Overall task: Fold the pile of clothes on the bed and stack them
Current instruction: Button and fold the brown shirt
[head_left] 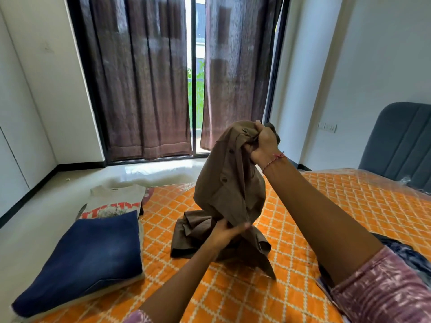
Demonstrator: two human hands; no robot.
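Brown shirt hangs vertically, hem bunched on the bed. Right hand grips its top; left hand pinches it lower, nearer the bed.

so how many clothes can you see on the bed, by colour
brown: 1, the shirt held up by both hands
blue: 1, the folded jeans
grey with red print: 1, the folded tee
dark: 1, a bundle behind the right arm, too hidden to split
total: 4
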